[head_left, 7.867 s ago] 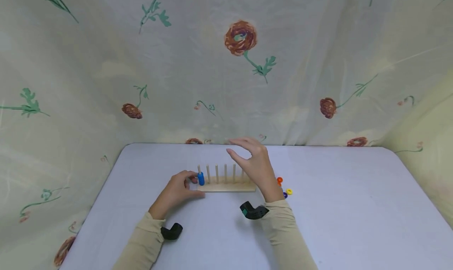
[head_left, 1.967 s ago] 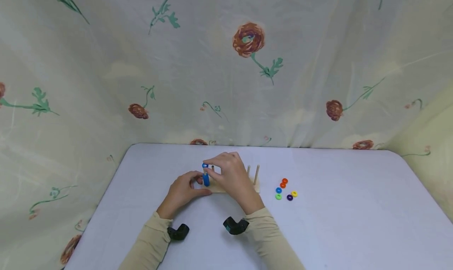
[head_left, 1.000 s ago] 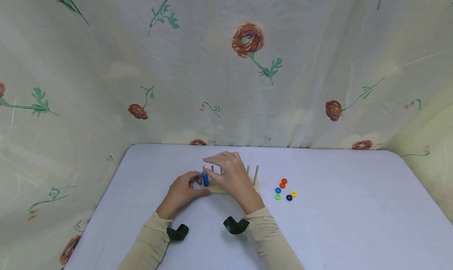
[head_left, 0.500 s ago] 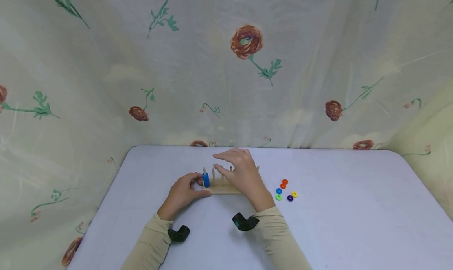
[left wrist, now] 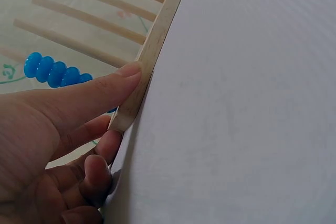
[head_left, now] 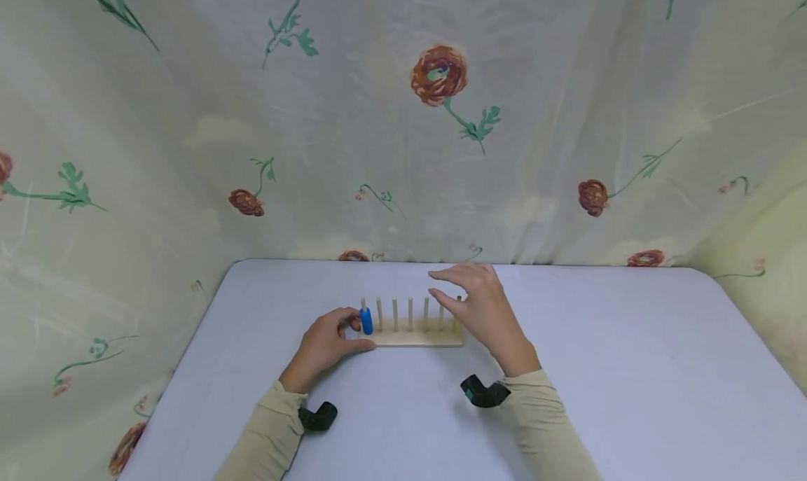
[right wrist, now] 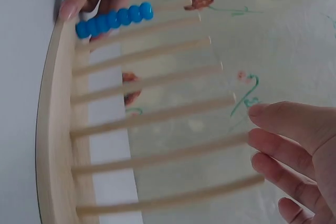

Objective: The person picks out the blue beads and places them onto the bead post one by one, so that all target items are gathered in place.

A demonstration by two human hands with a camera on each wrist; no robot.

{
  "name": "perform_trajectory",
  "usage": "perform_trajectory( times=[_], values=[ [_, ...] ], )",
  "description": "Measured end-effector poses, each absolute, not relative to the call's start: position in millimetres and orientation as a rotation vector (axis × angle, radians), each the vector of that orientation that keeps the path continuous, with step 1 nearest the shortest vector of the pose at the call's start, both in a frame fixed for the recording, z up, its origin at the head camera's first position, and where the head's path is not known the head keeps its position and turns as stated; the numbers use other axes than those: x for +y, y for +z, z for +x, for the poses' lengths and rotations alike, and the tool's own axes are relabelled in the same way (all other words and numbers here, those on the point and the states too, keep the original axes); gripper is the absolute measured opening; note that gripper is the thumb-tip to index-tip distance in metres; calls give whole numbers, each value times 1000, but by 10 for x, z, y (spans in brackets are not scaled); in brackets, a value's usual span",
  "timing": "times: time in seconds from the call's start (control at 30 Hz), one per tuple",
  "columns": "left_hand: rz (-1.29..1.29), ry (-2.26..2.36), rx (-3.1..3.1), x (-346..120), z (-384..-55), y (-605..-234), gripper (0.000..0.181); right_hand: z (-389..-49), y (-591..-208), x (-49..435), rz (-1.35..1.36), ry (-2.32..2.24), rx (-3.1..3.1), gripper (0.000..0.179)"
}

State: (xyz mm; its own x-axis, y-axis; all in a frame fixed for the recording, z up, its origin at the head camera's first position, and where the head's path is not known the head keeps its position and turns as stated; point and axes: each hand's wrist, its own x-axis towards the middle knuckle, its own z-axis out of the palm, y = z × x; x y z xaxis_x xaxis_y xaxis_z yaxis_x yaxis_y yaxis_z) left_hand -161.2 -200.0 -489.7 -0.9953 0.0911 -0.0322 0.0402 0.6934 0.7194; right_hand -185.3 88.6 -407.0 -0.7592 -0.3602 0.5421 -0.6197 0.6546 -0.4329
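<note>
A wooden peg board (head_left: 412, 339) with a row of upright pegs stands mid-table. On its leftmost peg sits a stack of blue beads (head_left: 366, 321), several of them seen touching one another in the right wrist view (right wrist: 113, 20). My left hand (head_left: 324, 344) grips the left end of the board; its thumb lies on the front edge and the fingers are round the end. Near the rightmost pegs hovers my right hand (head_left: 482, 309), thumb and fingers parted with nothing between them. The other pegs (right wrist: 157, 116) carry no beads.
A white-covered table (head_left: 630, 369) spreads around the board, with a flowered curtain (head_left: 529, 117) right behind its far edge. Black wrist cameras (head_left: 318, 416) sit on both sleeves. My right hand and forearm cover the spot right of the board.
My right hand lowered a blue bead onto the leftmost peg's stack, let go, and moved right past the pegs. It now hides the loose coloured beads. The left hand stays on the board.
</note>
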Motion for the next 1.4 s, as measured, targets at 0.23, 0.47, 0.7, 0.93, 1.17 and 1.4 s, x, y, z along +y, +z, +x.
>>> perform_trajectory(
  times=[0.23, 0.47, 0.7, 0.93, 1.17, 1.4],
  values=[
    [113, 1197, 2836, -2002, -1614, -4900, 49, -1852, -4136, 1177, 727, 883, -2495, 28],
    [115, 1194, 2838, -1998, -1606, -4890, 50, -1821, -4186, 1406, 754, 935, -2477, 28],
    [117, 1212, 2826, -1994, -1600, -4876, 50, -1797, -4281, 1609, 795, 893, -2513, 31],
    [108, 1202, 2832, -1991, -1596, -4870, 50, -1759, -4413, 1794, 747, 843, -2720, 32],
    [97, 1197, 2830, -1990, -1598, -4877, 49, -1735, -4538, 1920, 751, 745, -2852, 30],
    [105, 1188, 2837, -1990, -1605, -4884, 49, -1752, -4634, 1957, 710, 661, -2912, 23]
  ],
)
